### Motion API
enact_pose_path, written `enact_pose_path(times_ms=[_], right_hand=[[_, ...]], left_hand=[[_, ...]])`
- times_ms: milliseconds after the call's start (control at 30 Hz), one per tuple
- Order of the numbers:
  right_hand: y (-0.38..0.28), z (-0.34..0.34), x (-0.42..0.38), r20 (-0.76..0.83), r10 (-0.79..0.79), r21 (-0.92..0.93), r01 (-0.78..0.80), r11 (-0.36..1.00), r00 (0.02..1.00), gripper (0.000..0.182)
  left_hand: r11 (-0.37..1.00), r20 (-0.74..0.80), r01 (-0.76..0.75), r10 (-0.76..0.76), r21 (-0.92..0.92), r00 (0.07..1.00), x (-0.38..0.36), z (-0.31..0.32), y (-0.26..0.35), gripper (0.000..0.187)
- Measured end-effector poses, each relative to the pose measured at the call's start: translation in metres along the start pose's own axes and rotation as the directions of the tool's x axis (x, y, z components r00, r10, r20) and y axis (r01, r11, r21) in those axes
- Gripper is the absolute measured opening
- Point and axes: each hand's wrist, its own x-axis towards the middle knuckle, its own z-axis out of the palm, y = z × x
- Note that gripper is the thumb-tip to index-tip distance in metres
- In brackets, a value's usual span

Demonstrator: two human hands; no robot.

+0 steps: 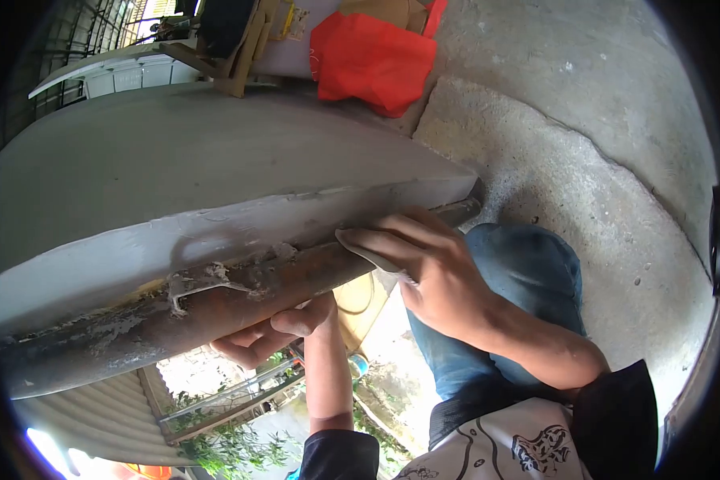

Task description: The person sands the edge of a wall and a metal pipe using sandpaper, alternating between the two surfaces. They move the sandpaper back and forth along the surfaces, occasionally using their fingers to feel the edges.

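A rusty brown metal pipe (296, 280) runs along the lower edge of a grey painted ledge (216, 232), with rough cement-like lumps where they meet. My right hand (428, 260) lies over the pipe's upper right part, fingers closed on a thin grey sheet (368, 252) that looks like sandpaper, pressed to the pipe. Farther left, my left hand (292, 324) is at the pipe's underside, its thumb and fingers apart. Part of that hand is hidden by the pipe. I see nothing held in it.
A red bag (374, 60) and wooden pieces (244, 52) lie beyond the ledge. My bent, jeans-covered leg (524, 272) is beside a rough concrete slab (592, 232). Below the pipe are corrugated sheeting (96, 424), green plants (240, 448) and a yellowish panel (358, 308).
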Motion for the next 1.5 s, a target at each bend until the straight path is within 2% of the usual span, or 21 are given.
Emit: enact_pose_path(times_ms=[67, 100, 133, 200, 267, 333, 433, 500, 600, 700, 767, 867, 967, 1033, 1133, 1167, 1300, 1333, 1400, 1467, 1500], right_hand=[[-0.009, 0.016, 0.002, -0.094, 0.029, 0.188, -0.011, 0.982, 0.995, 0.052], [-0.024, 0.016, 0.008, -0.144, -0.063, 0.214, 0.093, 0.972, 0.988, 0.051], [-0.033, 0.017, 0.015, -0.148, -0.13, 0.149, 0.152, 0.977, 0.981, 0.052], [-0.019, 0.021, 0.006, -0.171, -0.099, 0.079, 0.114, 0.99, 0.98, 0.045], [0.003, 0.008, 0.001, -0.049, -0.057, -0.036, 0.055, 0.998, 0.997, 0.048], [-0.008, 0.017, 0.006, -0.102, -0.031, 0.147, 0.046, 0.988, 0.994, 0.032], [-0.026, 0.024, 0.013, -0.136, 0.027, 0.222, 0.004, 0.975, 0.99, 0.043], [-0.01, 0.021, 0.005, -0.118, -0.006, 0.223, 0.033, 0.974, 0.993, 0.043], [-0.001, 0.017, -0.002, -0.038, 0.002, 0.101, 0.002, 0.995, 0.999, 0.055], [-0.038, 0.026, 0.013, -0.163, -0.037, 0.257, 0.079, 0.963, 0.986, 0.053], [-0.035, 0.026, 0.014, -0.203, -0.017, 0.26, 0.07, 0.963, 0.979, 0.05], [0.008, 0.015, -0.003, -0.084, -0.036, 0.029, 0.039, 0.999, 0.996, 0.051], [-0.017, 0.028, 0.001, -0.149, 0.004, 0.19, 0.025, 0.982, 0.989, 0.055], [-0.033, 0.038, 0.01, -0.245, -0.04, 0.205, 0.093, 0.974, 0.969, 0.055], [-0.005, 0.022, -0.004, -0.152, -0.027, 0.159, 0.052, 0.986, 0.988, 0.054], [0.006, 0.02, -0.001, -0.122, -0.023, 0.049, 0.029, 0.998, 0.992, 0.054], [-0.034, 0.032, 0.012, -0.189, 0.012, 0.259, 0.038, 0.965, 0.982, 0.052], [-0.033, 0.024, 0.015, -0.102, 0.017, 0.283, 0.013, 0.959, 0.995, 0.051], [-0.016, 0.025, 0.001, -0.14, -0.002, 0.202, 0.03, 0.979, 0.99, 0.051], [-0.005, 0.024, -0.004, -0.109, -0.12, 0.07, 0.128, 0.989, 0.987, 0.051], [-0.01, 0.027, -0.004, -0.121, -0.051, 0.128, 0.067, 0.99, 0.991, 0.051]], left_hand=[[1.0, 0.002, -0.005, 0.005, -0.012, 1.0, 0.0, 0.001, 0.001, 0.061], [1.0, 0.002, -0.007, 0.007, -0.021, 1.0, -0.001, 0.001, 0.002, 0.061], [1.0, 0.011, -0.005, 0.006, -0.021, 1.0, -0.001, 0.0, 0.003, 0.061], [1.0, 0.026, -0.011, 0.011, -0.012, 1.0, 0.0, 0.0, 0.002, 0.061], [1.0, 0.02, -0.023, 0.024, -0.012, 1.0, 0.002, 0.002, 0.001, 0.061], [0.999, 0.028, -0.035, 0.036, -0.018, 0.999, 0.001, 0.003, 0.002, 0.061], [0.999, 0.047, -0.03, 0.031, -0.036, 0.998, 0.0, 0.004, 0.005, 0.061], [0.999, 0.047, -0.037, 0.039, -0.035, 0.998, 0.001, 0.007, 0.004, 0.061], [0.998, 0.049, -0.053, 0.054, -0.023, 0.997, 0.001, 0.007, 0.001, 0.061], [0.997, 0.061, -0.062, 0.065, -0.041, 0.996, 0.0, 0.009, 0.003, 0.061], [0.997, 0.082, -0.055, 0.059, -0.044, 0.995, -0.003, 0.009, 0.005, 0.061], [0.997, 0.068, -0.072, 0.073, -0.023, 0.995, -0.002, 0.01, 0.003, 0.06], [0.996, 0.078, -0.085, 0.087, -0.032, 0.993, -0.004, 0.01, 0.005, 0.06], [0.996, 0.092, -0.079, 0.083, -0.041, 0.992, -0.004, 0.01, 0.005, 0.06], [0.995, 0.094, -0.089, 0.092, -0.035, 0.991, -0.005, 0.011, 0.007, 0.06], [0.995, 0.092, -0.095, 0.098, -0.035, 0.991, -0.005, 0.009, 0.006, 0.06], [0.994, 0.113, -0.098, 0.102, -0.042, 0.988, -0.011, 0.01, 0.009, 0.06], [0.995, 0.12, -0.091, 0.096, -0.047, 0.988, -0.011, 0.01, 0.01, 0.06], [0.995, 0.125, -0.084, 0.09, -0.051, 0.988, -0.013, 0.011, 0.011, 0.06], [0.995, 0.121, -0.09, 0.094, -0.045, 0.988, -0.012, 0.011, 0.01, 0.06], [0.995, 0.123, -0.095, 0.099, -0.044, 0.987, -0.012, 0.011, 0.01, 0.06]])
